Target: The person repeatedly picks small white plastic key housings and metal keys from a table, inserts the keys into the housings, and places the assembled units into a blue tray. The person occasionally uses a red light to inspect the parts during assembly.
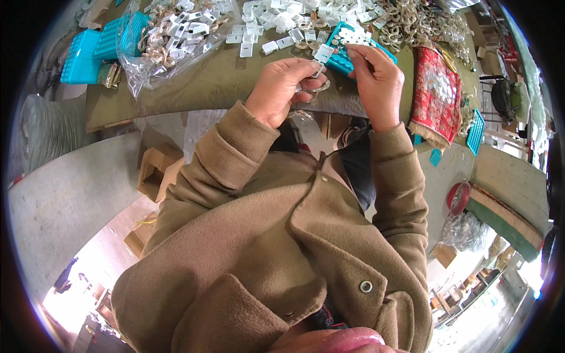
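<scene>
- Left hand (288, 85): pinching a small white plastic piece (323, 54) at the left edge of the blue tray (340, 63).
- Right hand (379, 82): above the tray's near side, thumb and forefinger pressed together; cannot tell whether anything is between them.
- More white pieces (285, 42): on the counter (218, 82), left of the tray.
- Red patterned cloth (425, 88): right of the tray.

Washed-out glare at both lower sides, strong fisheye curvature.
</scene>
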`<control>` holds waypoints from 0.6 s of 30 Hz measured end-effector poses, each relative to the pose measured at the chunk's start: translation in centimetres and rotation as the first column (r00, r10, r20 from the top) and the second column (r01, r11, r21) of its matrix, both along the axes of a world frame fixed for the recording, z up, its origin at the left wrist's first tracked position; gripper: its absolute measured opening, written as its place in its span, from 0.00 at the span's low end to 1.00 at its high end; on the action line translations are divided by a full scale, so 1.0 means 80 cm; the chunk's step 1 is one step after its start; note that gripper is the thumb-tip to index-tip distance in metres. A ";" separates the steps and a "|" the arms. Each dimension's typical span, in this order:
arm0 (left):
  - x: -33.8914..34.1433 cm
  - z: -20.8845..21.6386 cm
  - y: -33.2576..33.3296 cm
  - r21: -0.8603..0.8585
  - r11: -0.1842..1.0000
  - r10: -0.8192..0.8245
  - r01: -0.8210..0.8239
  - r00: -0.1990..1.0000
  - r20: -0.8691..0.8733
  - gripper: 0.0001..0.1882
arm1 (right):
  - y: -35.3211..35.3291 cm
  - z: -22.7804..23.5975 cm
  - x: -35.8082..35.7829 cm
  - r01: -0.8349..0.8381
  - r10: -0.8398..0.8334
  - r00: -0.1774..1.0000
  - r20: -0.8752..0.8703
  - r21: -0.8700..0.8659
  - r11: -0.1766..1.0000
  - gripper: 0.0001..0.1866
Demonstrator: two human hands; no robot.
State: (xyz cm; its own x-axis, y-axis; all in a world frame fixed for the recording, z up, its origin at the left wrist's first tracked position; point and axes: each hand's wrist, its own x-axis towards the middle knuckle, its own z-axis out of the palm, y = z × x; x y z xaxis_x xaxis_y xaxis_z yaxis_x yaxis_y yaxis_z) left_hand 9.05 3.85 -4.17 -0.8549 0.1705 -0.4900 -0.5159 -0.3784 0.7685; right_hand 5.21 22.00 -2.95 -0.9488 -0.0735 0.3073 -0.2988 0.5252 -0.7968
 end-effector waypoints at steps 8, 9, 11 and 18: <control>0.002 -0.002 -0.005 0.021 1.000 0.006 -0.006 1.000 0.001 0.10 | -0.013 -0.027 -0.014 -0.016 0.093 0.980 -0.177 0.393 0.919 0.04; 0.002 -0.002 -0.006 0.035 0.999 0.021 -0.020 1.000 -0.007 0.10 | -0.013 -0.026 -0.013 -0.010 0.092 0.980 -0.179 0.411 0.912 0.04; 0.001 -0.003 -0.005 0.064 0.998 0.025 -0.026 1.000 0.006 0.10 | -0.013 -0.022 -0.012 -0.028 0.108 0.980 -0.164 0.426 0.904 0.05; 0.001 -0.001 -0.002 0.127 0.992 0.015 -0.011 0.999 -0.036 0.11 | -0.018 -0.004 0.005 -0.175 0.175 0.984 -0.015 -0.181 0.968 0.09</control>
State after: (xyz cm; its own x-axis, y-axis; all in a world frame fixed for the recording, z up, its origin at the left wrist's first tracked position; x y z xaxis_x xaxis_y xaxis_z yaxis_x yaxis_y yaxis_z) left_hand 9.13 3.65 -4.25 -0.8746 0.2180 -0.4332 -0.4825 -0.4805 0.7323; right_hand 5.61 20.60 -3.29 -0.9263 -0.1819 0.3299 -0.3725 0.3121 -0.8740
